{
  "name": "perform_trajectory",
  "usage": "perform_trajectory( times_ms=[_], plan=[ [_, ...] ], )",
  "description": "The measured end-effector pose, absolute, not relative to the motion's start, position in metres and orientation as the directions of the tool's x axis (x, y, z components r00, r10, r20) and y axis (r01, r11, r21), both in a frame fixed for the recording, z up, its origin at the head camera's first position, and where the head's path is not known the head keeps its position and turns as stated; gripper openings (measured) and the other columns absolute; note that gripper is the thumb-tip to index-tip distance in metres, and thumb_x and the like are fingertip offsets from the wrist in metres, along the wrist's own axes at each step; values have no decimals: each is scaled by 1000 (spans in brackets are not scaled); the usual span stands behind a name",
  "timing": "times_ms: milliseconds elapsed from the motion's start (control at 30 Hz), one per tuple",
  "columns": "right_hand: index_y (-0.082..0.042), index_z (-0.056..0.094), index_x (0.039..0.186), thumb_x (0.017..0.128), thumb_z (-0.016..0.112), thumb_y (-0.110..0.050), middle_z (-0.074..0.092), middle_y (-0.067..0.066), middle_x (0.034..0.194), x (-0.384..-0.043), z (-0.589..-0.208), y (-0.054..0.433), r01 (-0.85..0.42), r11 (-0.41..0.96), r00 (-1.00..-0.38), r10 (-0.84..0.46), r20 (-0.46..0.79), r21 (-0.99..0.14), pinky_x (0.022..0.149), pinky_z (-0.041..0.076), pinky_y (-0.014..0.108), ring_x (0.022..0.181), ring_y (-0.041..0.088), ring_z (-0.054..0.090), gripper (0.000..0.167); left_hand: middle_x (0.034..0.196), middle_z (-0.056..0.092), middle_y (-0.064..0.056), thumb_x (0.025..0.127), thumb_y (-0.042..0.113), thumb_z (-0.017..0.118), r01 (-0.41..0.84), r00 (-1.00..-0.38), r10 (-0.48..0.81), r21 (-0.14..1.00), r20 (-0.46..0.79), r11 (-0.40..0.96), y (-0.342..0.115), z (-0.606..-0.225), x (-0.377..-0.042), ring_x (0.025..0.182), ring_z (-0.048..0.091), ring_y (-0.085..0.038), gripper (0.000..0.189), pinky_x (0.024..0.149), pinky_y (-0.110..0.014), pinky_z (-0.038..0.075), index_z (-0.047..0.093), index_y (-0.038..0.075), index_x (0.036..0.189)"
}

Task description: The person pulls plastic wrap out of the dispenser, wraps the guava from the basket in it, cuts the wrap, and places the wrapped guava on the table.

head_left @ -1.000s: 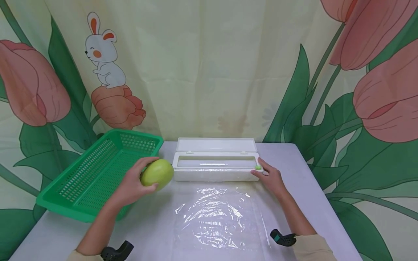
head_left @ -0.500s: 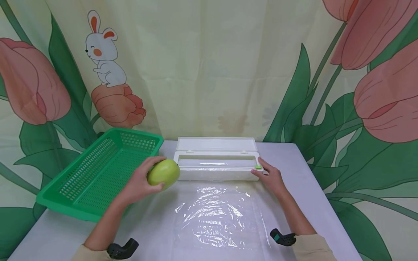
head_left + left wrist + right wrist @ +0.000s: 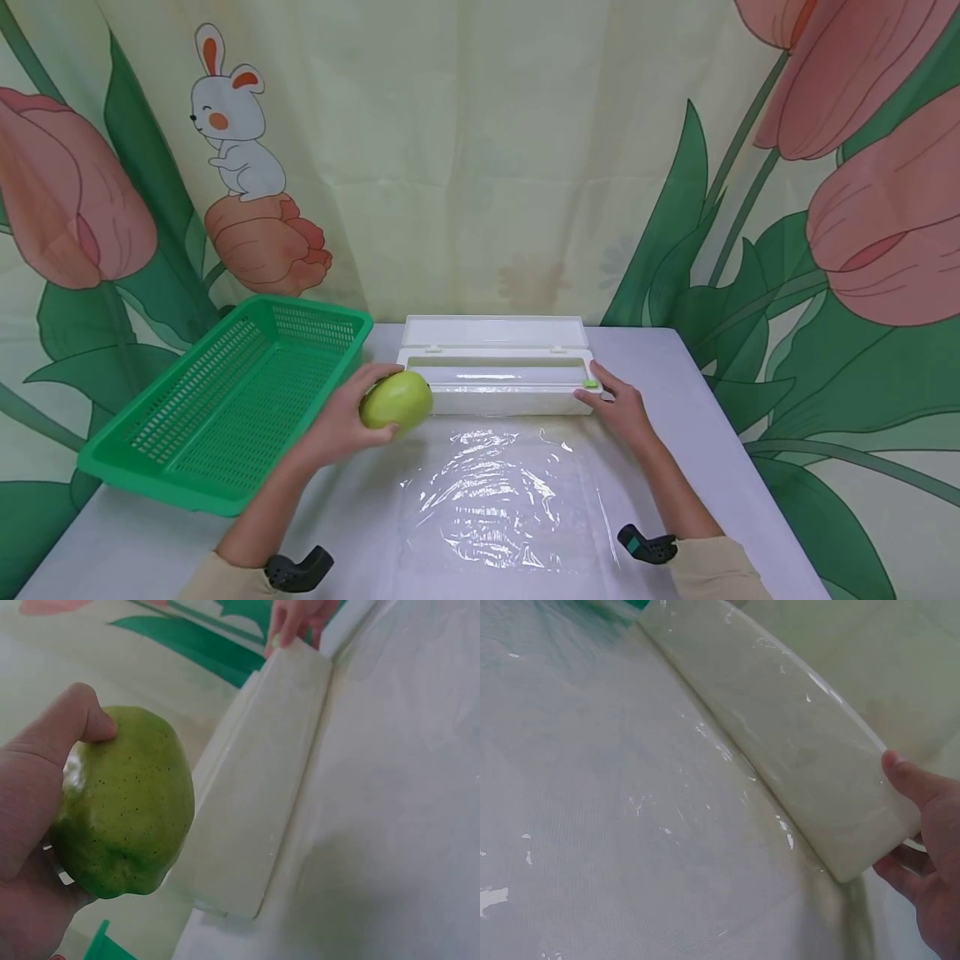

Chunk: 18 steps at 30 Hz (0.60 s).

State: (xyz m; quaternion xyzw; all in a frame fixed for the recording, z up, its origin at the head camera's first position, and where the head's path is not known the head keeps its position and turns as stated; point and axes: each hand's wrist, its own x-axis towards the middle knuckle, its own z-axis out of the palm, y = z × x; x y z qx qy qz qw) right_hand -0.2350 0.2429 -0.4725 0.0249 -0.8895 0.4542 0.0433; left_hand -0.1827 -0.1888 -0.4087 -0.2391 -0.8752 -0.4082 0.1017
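Observation:
My left hand (image 3: 341, 427) grips a green apple (image 3: 397, 402), fingers over its far side and thumb on the near side. In the left wrist view the apple (image 3: 127, 802) shows dark speckles and a lobed end. It is held above the table, overlapping the left end of a white cling film dispenser (image 3: 480, 402). The dispenser's lid (image 3: 495, 332) is raised, and a film roll (image 3: 495, 374) lies inside. At its right end, my right hand (image 3: 618, 410) grips the corner beside the green slider (image 3: 591, 383). Clear cling film (image 3: 495, 500) stretches from the dispenser toward me.
A green plastic basket (image 3: 187, 442) with slotted walls stands at the left of the white table (image 3: 697, 400). Behind the table hangs a curtain (image 3: 480, 167) printed with tulips and a rabbit.
My left hand has carried the apple to the right, from beside the basket to in front of the dispenser's left end. My right hand stays at the dispenser's right end.

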Motion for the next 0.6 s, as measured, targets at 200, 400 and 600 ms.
perform_trajectory(
  times_ms=[200, 400, 600],
  plan=[
    [-10, 35, 148, 86, 73, -30, 33, 11, 154, -236, -473, 244, -70, 590, -996, -3, 84, -804, 105, 45, 47, 143, 31, 34, 75, 125, 55, -5, 65, 10, 81, 505, -862, 360, 678, 358, 535, -177, -415, -187, 104, 55, -20, 73, 80, -36, 51, 52, 17, 132],
    [-10, 36, 148, 86, 73, -31, 34, 11, 154, -235, -475, 245, -75, 590, -996, -4, 90, -804, 105, 45, 47, 142, 32, 36, 76, 126, 55, -3, 66, 12, 81, 505, -858, 387, 692, 337, 516, -166, -419, -187, 104, 56, -20, 74, 82, -36, 51, 52, 22, 132],
    [-10, 35, 149, 86, 73, -31, 34, 11, 154, -236, -476, 244, -82, 580, -995, -6, 96, -811, 104, 46, 47, 142, 32, 36, 76, 130, 53, -2, 67, 12, 82, 520, -841, 433, 704, 323, 484, -158, -424, -188, 107, 56, -20, 74, 82, -35, 51, 51, 19, 134]
  ],
)
